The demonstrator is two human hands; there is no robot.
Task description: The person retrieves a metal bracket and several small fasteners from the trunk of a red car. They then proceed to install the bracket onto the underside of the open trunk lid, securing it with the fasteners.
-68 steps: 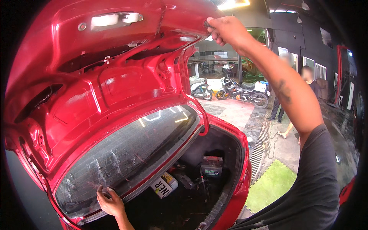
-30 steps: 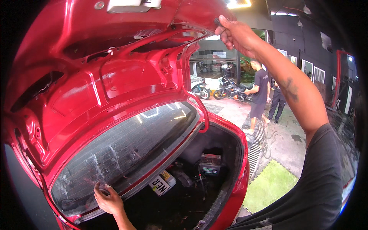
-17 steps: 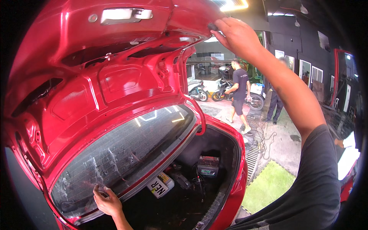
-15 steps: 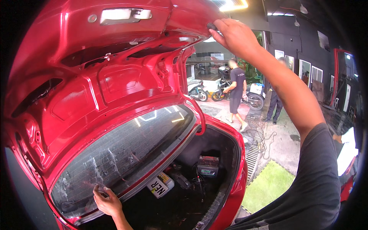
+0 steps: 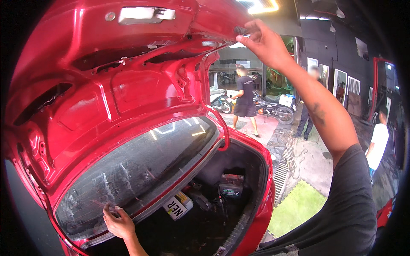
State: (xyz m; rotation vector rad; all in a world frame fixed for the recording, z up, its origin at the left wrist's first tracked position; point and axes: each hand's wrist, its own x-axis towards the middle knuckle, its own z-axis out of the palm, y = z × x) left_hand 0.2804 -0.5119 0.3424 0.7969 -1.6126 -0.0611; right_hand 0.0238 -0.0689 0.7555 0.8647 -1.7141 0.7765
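Observation:
A red car's trunk lid (image 5: 141, 94) stands raised over the open trunk. My right hand (image 5: 267, 45) is lifted to the lid's right edge, thumb and fingers closed around a black ribbed rubber piece (image 5: 240, 30) there. My left hand (image 5: 120, 222) is low at the left, in front of the streaked rear window (image 5: 128, 179). Its fingers are loosely curled, with thumb and forefinger apart; I see nothing clearly held. Inside the trunk are a car battery (image 5: 231, 186) and a white-and-yellow plate (image 5: 177, 205), with dark cables near them.
A red hinge arm (image 5: 224, 132) curves down at the trunk's right corner. Beyond the car are a floor grate (image 5: 284, 168), a green mat (image 5: 299, 207), parked motorcycles (image 5: 275, 106), a walking person in dark clothes (image 5: 245, 96), a standing person (image 5: 305, 117) and someone in white (image 5: 377, 143).
The lid's upper part and my right hand have shifted slightly right in view. My left hand has hardly moved. The walking person has moved left, and the person in white stands more upright.

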